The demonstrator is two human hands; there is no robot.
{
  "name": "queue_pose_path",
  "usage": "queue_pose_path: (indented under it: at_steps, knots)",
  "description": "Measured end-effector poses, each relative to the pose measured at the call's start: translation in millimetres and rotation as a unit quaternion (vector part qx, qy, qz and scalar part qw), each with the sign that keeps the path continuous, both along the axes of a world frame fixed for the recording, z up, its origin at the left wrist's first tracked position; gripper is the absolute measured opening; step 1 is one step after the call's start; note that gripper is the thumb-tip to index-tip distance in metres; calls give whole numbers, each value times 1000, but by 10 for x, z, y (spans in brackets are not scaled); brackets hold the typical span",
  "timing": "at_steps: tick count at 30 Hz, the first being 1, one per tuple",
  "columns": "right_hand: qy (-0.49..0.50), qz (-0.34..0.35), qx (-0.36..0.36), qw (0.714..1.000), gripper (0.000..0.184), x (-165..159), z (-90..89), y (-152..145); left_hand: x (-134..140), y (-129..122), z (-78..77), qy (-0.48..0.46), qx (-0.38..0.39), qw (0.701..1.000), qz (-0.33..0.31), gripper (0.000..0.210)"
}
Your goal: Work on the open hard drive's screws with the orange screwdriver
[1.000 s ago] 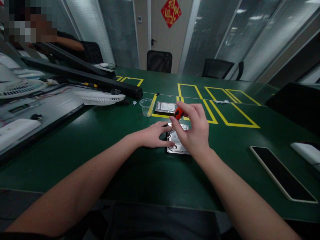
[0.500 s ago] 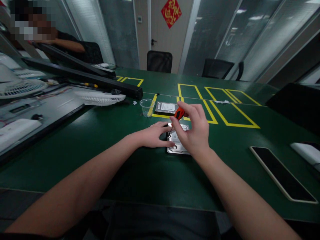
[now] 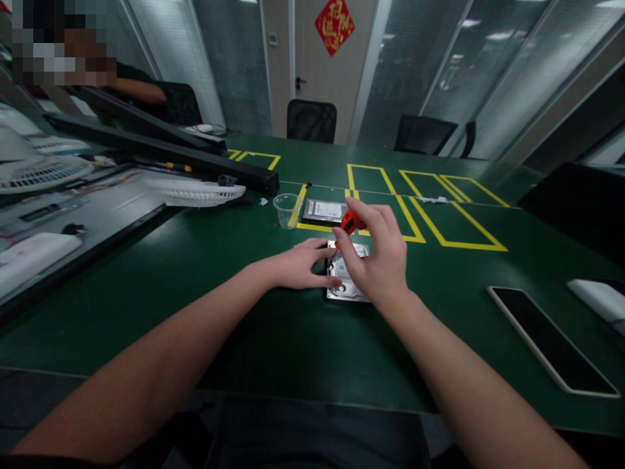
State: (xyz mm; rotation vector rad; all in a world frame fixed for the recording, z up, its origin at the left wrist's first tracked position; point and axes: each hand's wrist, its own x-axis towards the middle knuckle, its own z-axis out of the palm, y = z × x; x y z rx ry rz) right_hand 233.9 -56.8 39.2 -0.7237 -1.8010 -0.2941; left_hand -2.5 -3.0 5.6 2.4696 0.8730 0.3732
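Observation:
A silver hard drive (image 3: 347,290) lies flat on the green table in front of me. My left hand (image 3: 306,264) steadies it from the left, with the thumb and a finger spread over its left part. Between the thumb and fingers of my right hand (image 3: 383,251) is a screwdriver with a red and black handle (image 3: 349,221). It leans, and its thin shaft points down to the drive's upper left area. The exact spot where the tip meets the drive is hard to make out. My right hand covers the drive's right side.
Behind it lie a second hard drive (image 3: 324,211) and a clear plastic cup (image 3: 287,212). Fan parts (image 3: 195,190) and a long black bar (image 3: 205,159) occupy the left. A phone (image 3: 551,339) rests at right. Yellow tape (image 3: 476,246) marks the table. Another person sits far left.
The screwdriver handle has turned slightly in my right hand, whose fingers have shifted a little. My left hand and the hard drive stay in place.

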Motion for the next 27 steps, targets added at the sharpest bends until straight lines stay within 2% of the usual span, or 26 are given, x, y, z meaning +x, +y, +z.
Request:
queue_pose_path:
  at_steps: [5, 13, 20, 27]
  knots:
    - [-13, 37, 0, 999, 61, -26, 10, -36, -4, 18, -13, 2, -8, 1000, -11, 99]
    - [15, 15, 15, 1000, 43, -12, 16, -2, -4, 6, -8, 10, -9, 1000, 2, 101]
    - [-9, 33, -16, 999, 60, -24, 16, -44, 8, 8, 14, 3, -11, 1000, -7, 99]
    - [8, -13, -10, 1000, 42, -2, 1, -1, -12, 7, -2, -4, -6, 1000, -7, 95]
